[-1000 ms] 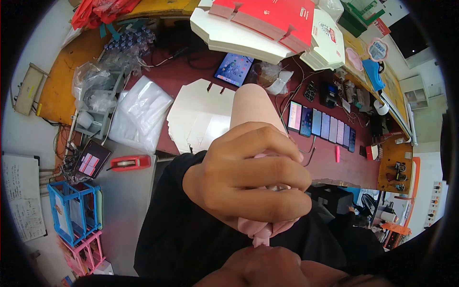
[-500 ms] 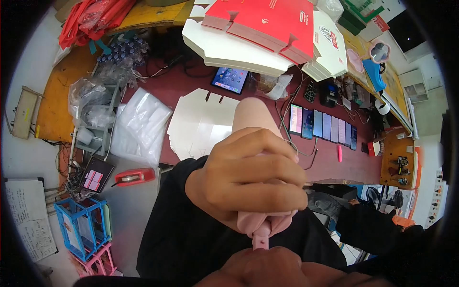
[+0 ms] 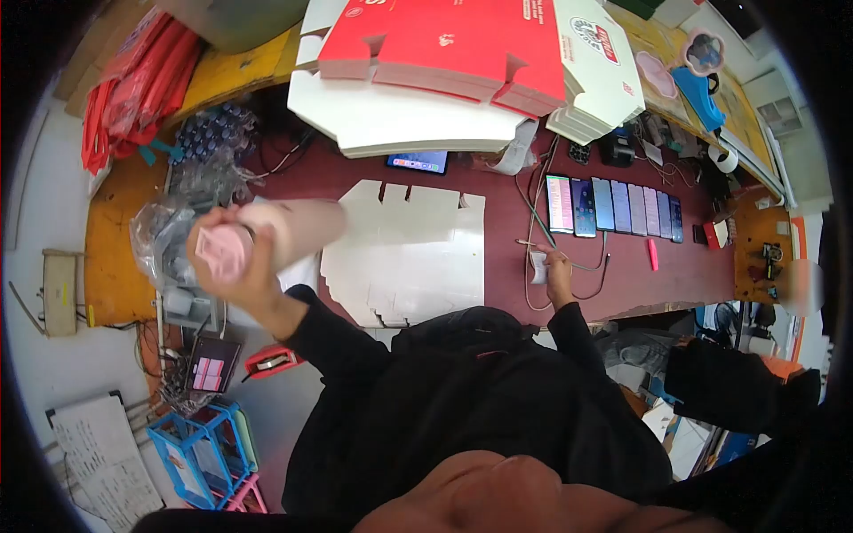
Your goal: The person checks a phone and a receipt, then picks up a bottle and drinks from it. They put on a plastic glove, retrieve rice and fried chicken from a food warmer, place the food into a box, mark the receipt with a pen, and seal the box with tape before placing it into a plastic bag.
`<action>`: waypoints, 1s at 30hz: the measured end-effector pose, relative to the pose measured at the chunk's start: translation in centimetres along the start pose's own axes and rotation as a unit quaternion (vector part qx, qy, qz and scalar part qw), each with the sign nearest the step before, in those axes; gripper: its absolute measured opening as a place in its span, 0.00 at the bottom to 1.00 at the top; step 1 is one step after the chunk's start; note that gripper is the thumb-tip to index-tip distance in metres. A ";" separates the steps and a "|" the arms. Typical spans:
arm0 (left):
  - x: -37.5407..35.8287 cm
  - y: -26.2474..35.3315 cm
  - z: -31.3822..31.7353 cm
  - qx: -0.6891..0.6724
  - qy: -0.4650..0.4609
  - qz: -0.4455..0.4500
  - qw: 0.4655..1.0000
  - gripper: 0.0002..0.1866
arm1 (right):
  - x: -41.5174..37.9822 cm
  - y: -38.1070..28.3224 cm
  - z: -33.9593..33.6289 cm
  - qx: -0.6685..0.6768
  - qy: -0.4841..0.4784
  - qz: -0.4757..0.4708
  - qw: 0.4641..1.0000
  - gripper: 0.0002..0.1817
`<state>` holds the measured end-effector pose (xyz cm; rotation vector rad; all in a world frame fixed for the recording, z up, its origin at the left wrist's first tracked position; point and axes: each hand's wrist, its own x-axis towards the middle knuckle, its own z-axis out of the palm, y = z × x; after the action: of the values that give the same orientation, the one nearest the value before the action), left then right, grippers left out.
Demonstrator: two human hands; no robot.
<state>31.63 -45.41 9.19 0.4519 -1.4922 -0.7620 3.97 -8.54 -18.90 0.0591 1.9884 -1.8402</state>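
Observation:
My left hand [image 3: 258, 280] is closed around a pink water bottle [image 3: 298, 233]. Its pink lid [image 3: 224, 250] faces me, and the body tilts away to the right, blurred by motion. The bottle overlaps the clear plastic bags in this view. My right hand [image 3: 558, 277] is at the table among grey cables [image 3: 542, 222], its fingers bent together around a small white piece [image 3: 538, 266]; I cannot tell what that piece is. Between my hands a flat white cardboard sheet [image 3: 404, 258] with notched edges lies on the dark red table [image 3: 622, 289].
Stacked red and white flat boxes [image 3: 435, 53] cover the table's back. Several phones [image 3: 613, 206] stand in a row at right, near a pink marker [image 3: 653, 254]. A tablet [image 3: 418, 162] lies behind the sheet. At left are a red tape dispenser [image 3: 272, 361] and a blue rack [image 3: 200, 457].
The bottle has moved away from my mouth, down and to the left, in my left hand. My right hand now shows at the table by the cables. My view has shifted a little.

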 end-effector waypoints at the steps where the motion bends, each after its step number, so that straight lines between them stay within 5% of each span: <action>1: 0.6 -2.5 0.4 0.065 0.036 -0.006 0.997 0.26 | -0.1 -0.5 0.3 0.004 0.005 -0.001 1.000 0.18; 3: 1.7 -7.4 2.0 0.190 0.104 0.040 0.976 0.26 | -0.4 -1.1 0.8 -0.036 -0.010 0.045 0.998 0.20; 7: 3.2 -18.3 4.5 0.176 0.133 0.032 0.975 0.26 | -0.6 -1.1 2.5 -0.038 -0.006 0.003 0.999 0.22; 9: 3.4 -22.6 5.9 0.165 0.147 -0.033 0.975 0.23 | -0.4 -1.2 1.9 -0.051 -0.085 0.043 0.994 0.21; 17: 4.0 -34.2 5.2 0.256 0.048 -0.096 0.961 0.16 | -4.2 -6.2 2.0 0.037 -0.115 -0.043 0.992 0.28; 23: 3.4 -29.8 5.9 0.257 0.009 -0.093 0.962 0.22 | -4.9 -5.9 2.4 0.035 -0.147 -0.072 0.986 0.37; 26: 3.4 -39.0 2.9 0.166 -0.013 -0.017 0.986 0.17 | -5.4 -6.7 2.8 0.034 -0.161 -0.074 0.984 0.38; 27: 4.1 -39.7 2.0 0.171 -0.107 0.009 0.979 0.17 | -5.3 -6.7 2.9 0.028 -0.160 -0.083 0.983 0.38; 30: 4.2 -33.8 3.8 0.099 -0.121 0.015 0.988 0.21 | -4.9 -6.4 2.4 0.040 -0.189 -0.098 0.976 0.38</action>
<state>21.73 -71.14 -11.09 0.4968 -1.8081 -0.6653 7.08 -10.40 -11.31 -0.4457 1.7033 -1.8806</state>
